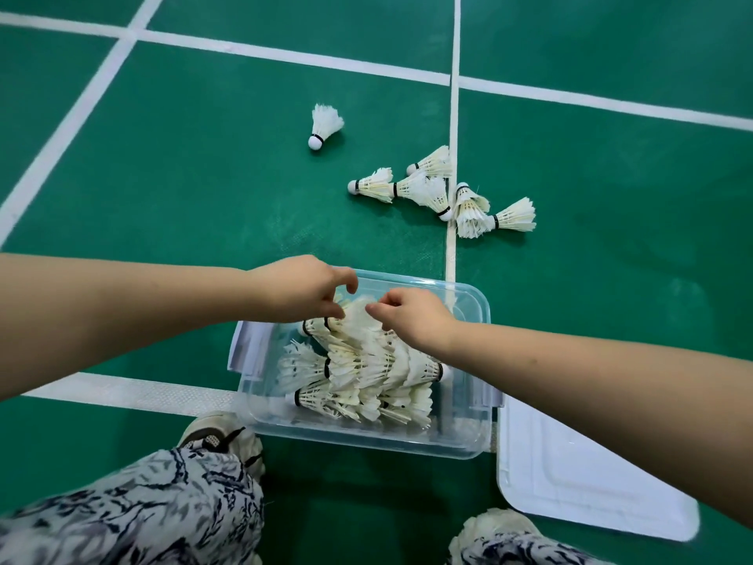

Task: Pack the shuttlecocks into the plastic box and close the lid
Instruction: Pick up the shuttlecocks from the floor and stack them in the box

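Over the box (468, 446), both hands (301, 287) on shuttlecocks (358, 320)

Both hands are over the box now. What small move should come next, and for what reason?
Probably let go of the shuttlecocks in the box and reach the right hand to the cluster on the floor. Several shuttlecocks remain outside the plastic box, one lying alone, and the lid is off.

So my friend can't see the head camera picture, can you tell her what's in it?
Two bare hands, left hand and right hand, reach into a clear plastic box full of white shuttlecocks on a green court floor. More loose shuttlecocks lie beyond the box, and the white lid rests on the floor beside it.
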Tool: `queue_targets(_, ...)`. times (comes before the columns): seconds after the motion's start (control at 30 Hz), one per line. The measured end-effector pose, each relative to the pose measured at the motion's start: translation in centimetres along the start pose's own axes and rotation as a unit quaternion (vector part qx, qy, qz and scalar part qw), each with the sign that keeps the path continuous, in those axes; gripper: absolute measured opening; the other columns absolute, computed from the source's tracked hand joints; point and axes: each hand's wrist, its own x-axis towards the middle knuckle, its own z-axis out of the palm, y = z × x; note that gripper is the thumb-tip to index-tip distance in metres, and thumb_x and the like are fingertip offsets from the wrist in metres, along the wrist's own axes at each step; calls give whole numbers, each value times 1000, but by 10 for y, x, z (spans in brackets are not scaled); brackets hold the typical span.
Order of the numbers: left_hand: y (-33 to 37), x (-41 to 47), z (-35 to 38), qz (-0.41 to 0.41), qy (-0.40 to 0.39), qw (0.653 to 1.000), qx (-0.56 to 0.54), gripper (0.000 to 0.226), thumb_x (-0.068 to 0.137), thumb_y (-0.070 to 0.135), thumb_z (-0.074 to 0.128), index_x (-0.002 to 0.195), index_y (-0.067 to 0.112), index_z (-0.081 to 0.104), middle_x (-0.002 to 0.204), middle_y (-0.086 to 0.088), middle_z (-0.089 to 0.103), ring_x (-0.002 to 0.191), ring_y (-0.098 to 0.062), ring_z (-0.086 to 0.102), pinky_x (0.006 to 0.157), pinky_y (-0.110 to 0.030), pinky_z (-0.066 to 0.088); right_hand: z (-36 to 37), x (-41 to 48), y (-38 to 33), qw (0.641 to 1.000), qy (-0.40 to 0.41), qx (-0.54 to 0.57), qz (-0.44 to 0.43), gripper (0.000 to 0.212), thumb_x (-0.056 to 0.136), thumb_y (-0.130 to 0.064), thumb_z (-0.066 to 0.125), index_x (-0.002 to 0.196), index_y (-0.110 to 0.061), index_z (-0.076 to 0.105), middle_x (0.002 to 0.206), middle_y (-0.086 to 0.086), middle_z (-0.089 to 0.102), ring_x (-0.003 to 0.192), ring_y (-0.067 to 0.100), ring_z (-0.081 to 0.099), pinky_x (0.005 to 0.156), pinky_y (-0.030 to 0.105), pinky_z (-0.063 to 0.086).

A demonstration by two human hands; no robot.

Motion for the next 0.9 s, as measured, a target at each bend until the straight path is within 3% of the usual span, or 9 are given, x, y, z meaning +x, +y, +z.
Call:
queue_targets(0.1,11,0,-15,13,65,998,-19,33,89,35,53,117,17,51,72,7,52,70,-20,48,65,-26,34,-17,-8,-5,999,39,23,-16,31,91,-33,49,93,-8,68,89,9,71,81,24,61,74,34,47)
queue_targets(0.2,24,11,-27,31,116,992,-45,28,89,34,54,110,17,57,66,9,49,69,-21,50,62,-25,31,-36,-9,-10,996,75,31,-32,28,91,-31,49,87,-11,68,80,1,66,66,14,52,61,28,41)
queue_targets(0.33,33,40,-39,31,157,985,-71,24,89,32,53,105,16,59,59,12,48,64,-17,43,59,-26,26,-56,10,-7,990,124,50,-39,24,90,-28,50,79,-14,65,75,0,64,74,16,54,64,28,39)
queue_targets(0.43,24,68,-44,5,154,986,-59,26,90,32,52,108,16,57,77,1,61,71,-18,45,64,-26,33,-69,37,5,987,150,50,-17,17,89,-27,51,84,-17,65,82,1,64,79,18,55,70,29,39)
queue_targets(0.53,4,102,-44,-26,135,990,-42,33,89,33,52,119,19,50,104,-5,65,90,-24,54,75,-29,39,-83,69,24,983,174,54,34,19,88,-27,51,103,-20,61,92,3,64,83,21,53,71,27,38)
queue_targets(0.63,-19,142,-40,-69,122,990,-24,56,85,36,58,134,25,35,130,-12,47,118,-30,45,97,-38,40,-91,99,53,976,178,81,99,34,88,-28,50,122,-22,51,104,8,62,85,25,51,73,28,38)
queue_targets(0.73,-37,179,-37,-137,140,980,26,74,80,42,62,140,32,20,136,-14,36,123,-36,36,98,-50,41,-94,121,76,965,165,140,148,50,86,-31,50,135,-28,38,123,11,58,88,27,53,88,36,49)
queue_targets(0.83,-45,209,-34,-164,145,975,39,88,76,46,66,142,37,8,146,-16,22,131,-37,27,101,-55,36,-98,135,89,954,167,191,158,57,85,-31,52,138,-32,33,116,8,56,86,26,50,80,32,45)
queue_targets(0.9,-48,224,-32,-175,144,973,31,94,75,46,68,142,41,3,151,-16,13,134,-39,25,102,-57,34,-101,143,94,940,183,245,153,58,85,-29,54,139,-35,32,112,3,53,89,23,50,83,32,46)
